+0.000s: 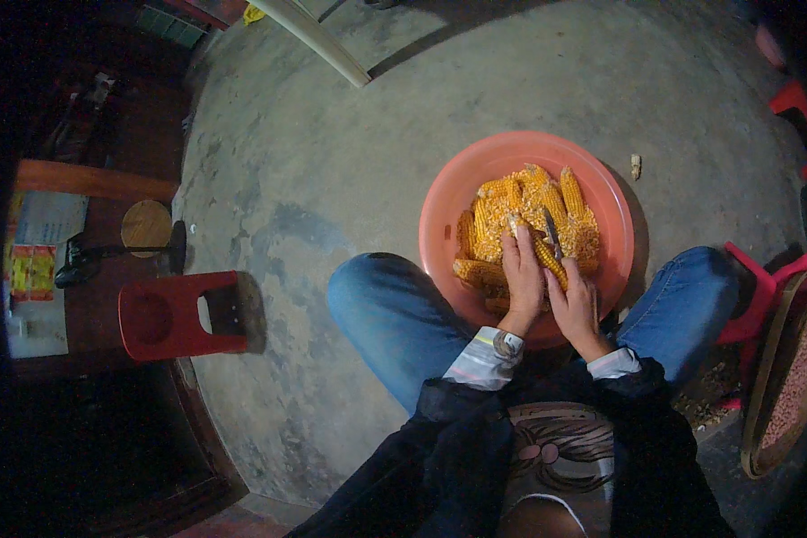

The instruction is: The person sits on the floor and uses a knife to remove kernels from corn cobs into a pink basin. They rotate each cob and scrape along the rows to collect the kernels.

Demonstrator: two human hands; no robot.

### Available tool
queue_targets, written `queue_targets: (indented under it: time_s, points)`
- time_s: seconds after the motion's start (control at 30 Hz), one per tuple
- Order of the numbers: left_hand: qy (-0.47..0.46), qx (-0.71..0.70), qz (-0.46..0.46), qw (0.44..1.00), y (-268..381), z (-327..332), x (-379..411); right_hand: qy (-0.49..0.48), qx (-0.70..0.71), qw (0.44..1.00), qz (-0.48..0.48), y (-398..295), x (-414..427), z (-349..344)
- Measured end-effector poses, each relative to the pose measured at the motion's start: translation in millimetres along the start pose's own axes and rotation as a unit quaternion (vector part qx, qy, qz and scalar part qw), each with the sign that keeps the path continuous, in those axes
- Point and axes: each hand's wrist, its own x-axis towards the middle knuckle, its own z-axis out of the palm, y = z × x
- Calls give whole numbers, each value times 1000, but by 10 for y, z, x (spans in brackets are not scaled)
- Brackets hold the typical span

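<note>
A wide pink plastic basin (437,181) stands on the floor between my knees, holding several ears of yellow corn (571,191) and many loose kernels (582,235). Above the basin, my left hand (524,279) grips one ear of corn (548,261), its pale end at the fingertips. My right hand (573,302) lies against the lower end of the same ear. A narrow dark metal tool (551,228), with a blade-like shaft, juts up from the right fingers alongside the ear. Its handle is hidden in the hand.
A short cob piece (636,167) lies on the concrete floor (309,168) right of the basin. At the left is a red plastic stool (155,316). On the right, a woven tray (756,430) of pinkish kernels or beans leans near a pink chair (746,326). A pale post (329,50) stands ahead.
</note>
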Motion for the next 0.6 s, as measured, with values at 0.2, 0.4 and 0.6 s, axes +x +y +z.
queue_targets:
  time_s: [0.2,0.4,0.6]
  points:
    - [3,-42,11,999,20,-16,-25,-8,15,1000,8,-14,-34,29]
    - [12,-110,-7,994,99,39,-53,17,12,1000,-17,10,-33,41]
    - [-24,-146,-33,988,175,-19,29,-7,36,999,-1,7,-26,-12]
